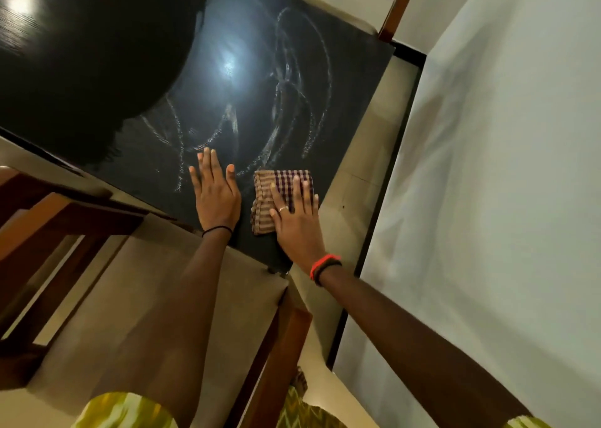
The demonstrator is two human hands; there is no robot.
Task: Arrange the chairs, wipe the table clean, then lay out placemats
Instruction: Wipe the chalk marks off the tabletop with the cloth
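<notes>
A dark glossy table (136,47) fills the upper left, with wet wipe streaks (292,102) curving across its near end. A folded checked cloth (270,196), brown and maroon, lies flat near the table's near corner. My right hand (294,219) presses flat on top of the cloth, fingers spread. Just left of the cloth, my left hand (216,193) lies palm down on the bare tabletop, holding nothing. A wooden chair (65,226) with a beige seat stands at the table's near side, below my arms.
A white wall (504,167) runs along the right, close to the table's end. A second wooden chair back (396,8) shows at the top past the table's far corner. Beige tiled floor (364,167) lies between table and wall.
</notes>
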